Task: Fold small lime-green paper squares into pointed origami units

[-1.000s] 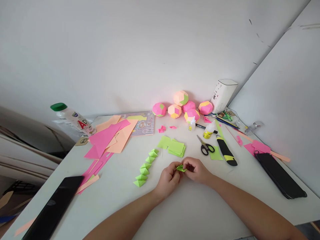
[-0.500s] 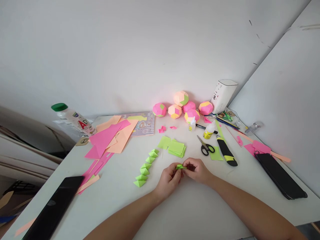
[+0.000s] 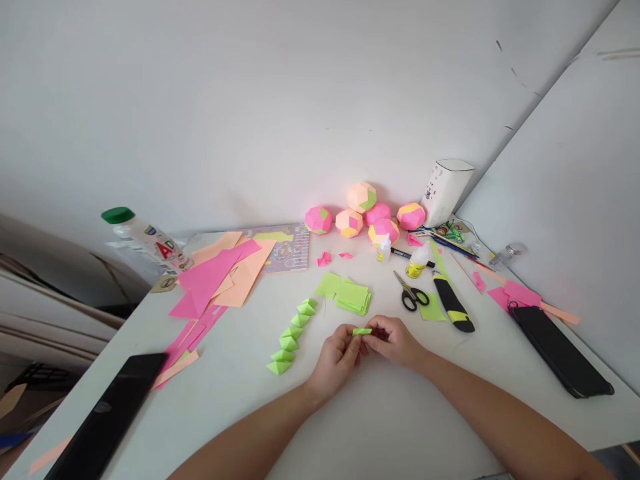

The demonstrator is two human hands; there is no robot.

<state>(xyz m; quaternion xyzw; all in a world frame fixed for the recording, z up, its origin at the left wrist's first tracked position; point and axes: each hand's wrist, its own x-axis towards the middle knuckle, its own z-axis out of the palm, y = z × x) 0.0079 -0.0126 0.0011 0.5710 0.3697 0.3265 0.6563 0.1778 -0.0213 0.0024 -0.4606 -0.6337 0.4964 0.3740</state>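
Observation:
Between the fingertips of both hands is a small folded piece of green paper [image 3: 362,331], pinched at its two ends above the table. My left hand [image 3: 337,353] is closed on its left side. Closed on the right side is my right hand [image 3: 393,340]. Just beyond them lies a stack of green paper squares [image 3: 354,296], with a looser square [image 3: 328,285] at its left. To the left, a slanting row of folded green paper pieces [image 3: 289,338] stands on the table. Black-handled scissors [image 3: 411,293] lie beyond my right hand.
A utility knife [image 3: 453,302] and yellow-labelled glue bottle [image 3: 416,262] stand right of centre. Paper balls [image 3: 363,198] are piled by the wall. Pink and orange sheets [image 3: 215,277] and a white bottle [image 3: 150,243] are at left; a black phone [image 3: 560,350] lies at right.
The green paper has turned between my fingers: its folded flaps showed before, and a flatter, narrow strip faces up now. Both hands stay in nearly the same place.

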